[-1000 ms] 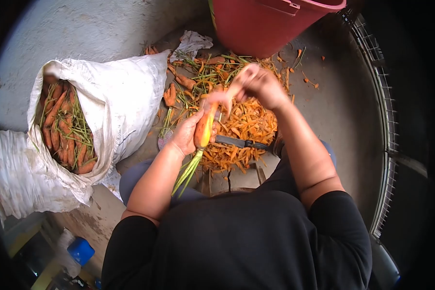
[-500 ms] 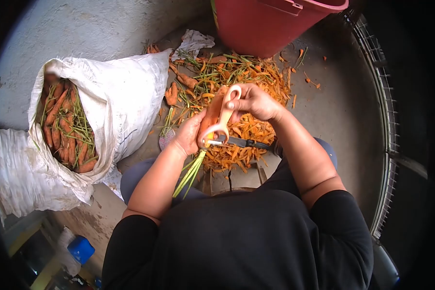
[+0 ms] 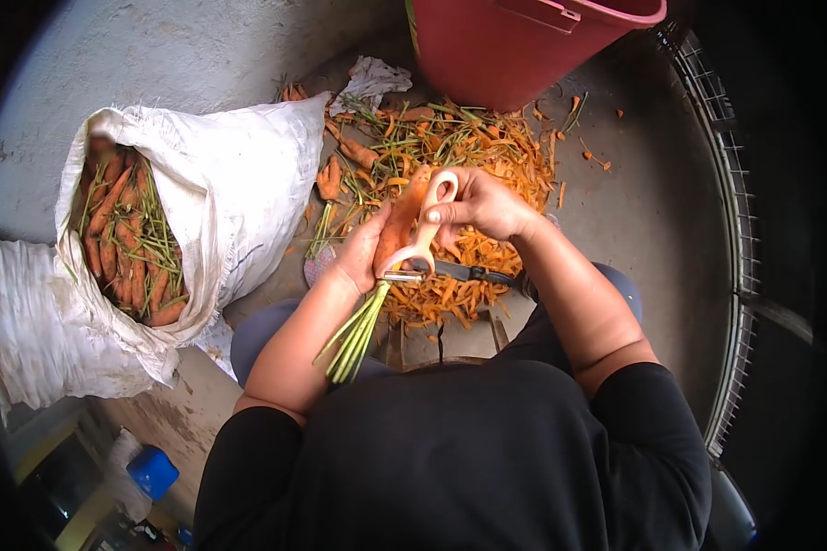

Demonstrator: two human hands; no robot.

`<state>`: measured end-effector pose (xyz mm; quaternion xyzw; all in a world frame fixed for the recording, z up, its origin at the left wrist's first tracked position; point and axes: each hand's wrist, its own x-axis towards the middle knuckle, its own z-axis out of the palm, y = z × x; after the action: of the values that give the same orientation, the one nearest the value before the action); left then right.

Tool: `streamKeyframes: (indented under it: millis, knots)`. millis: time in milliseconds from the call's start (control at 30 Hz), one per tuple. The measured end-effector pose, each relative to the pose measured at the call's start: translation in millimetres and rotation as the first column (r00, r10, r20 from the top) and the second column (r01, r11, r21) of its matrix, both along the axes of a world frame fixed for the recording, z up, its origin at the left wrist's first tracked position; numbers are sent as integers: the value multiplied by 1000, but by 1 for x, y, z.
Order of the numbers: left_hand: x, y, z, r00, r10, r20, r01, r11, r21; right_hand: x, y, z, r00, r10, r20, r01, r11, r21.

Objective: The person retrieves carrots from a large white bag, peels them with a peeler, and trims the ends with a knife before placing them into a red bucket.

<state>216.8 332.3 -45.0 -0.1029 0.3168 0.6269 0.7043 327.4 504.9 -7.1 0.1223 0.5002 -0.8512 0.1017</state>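
Observation:
My left hand (image 3: pixel 362 253) is closed around a carrot (image 3: pixel 400 225), whose cut green stalks (image 3: pixel 358 335) hang down toward my lap. A pale Y-shaped peeler (image 3: pixel 426 234) is held by its looped handle in my right hand (image 3: pixel 482 204). Its metal blade lies across the stalk end of the carrot. The fingers of my right hand are partly hidden behind the handle. Just below the hands, a knife with a black handle (image 3: pixel 492 275) rests over the orange peelings (image 3: pixel 478 246) on the floor.
At the left a white woven sack (image 3: pixel 257 184) lies open, full of carrots (image 3: pixel 129 248) with stalks. A red bucket (image 3: pixel 496 55) stands beyond the peelings. Loose carrots (image 3: pixel 329 179) lie between sack and heap. A wire-mesh edge (image 3: pixel 730 230) curves along the right.
The carrot's stalks have swung slightly and fanned out. The peeler's blade has tilted and shifted a little down and left at the stalk end. Both hands keep their hold.

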Motion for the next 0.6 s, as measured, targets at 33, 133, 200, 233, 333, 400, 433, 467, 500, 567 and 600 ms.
streamKeyframes:
  millis: [33,133,200,233,333,400,433,467,500,567,600]
  knots:
    - [-4,-4,-9,996,-65,-56,66,998,6,1,5,-2,999,-41,33,40,999,16]
    - [-5,-8,-12,988,-153,14,152,988,39,3,32,-15,927,-376,-10,376,925,53]
    - [-3,-5,-4,978,-203,55,195,972,128,8,68,-33,722,-689,-59,686,701,196]
    - [1,-3,6,978,-208,-2,207,975,85,12,77,-35,646,-763,-33,751,628,205]
    - [-2,-5,1,985,-162,54,157,984,82,6,56,-17,676,-734,-67,725,646,239]
    - [-4,-6,1,983,-159,-88,161,987,13,-1,16,-2,841,-535,-84,539,841,39]
    - [-3,-5,4,958,-186,-219,180,983,-48,-4,-1,0,909,-412,-67,413,911,1]
    - [-2,-5,5,913,-220,-342,193,975,-110,-5,-11,0,958,-282,-54,280,959,-38]
    - [0,-7,1,926,-190,-327,186,982,-43,-5,-10,-2,972,-232,-21,232,973,-6]
    - [0,-6,1,983,-178,-55,181,982,53,-2,18,-14,896,-428,116,431,902,1]
    - [0,-5,2,981,-177,82,169,981,98,1,36,-22,840,-528,127,535,844,-33]
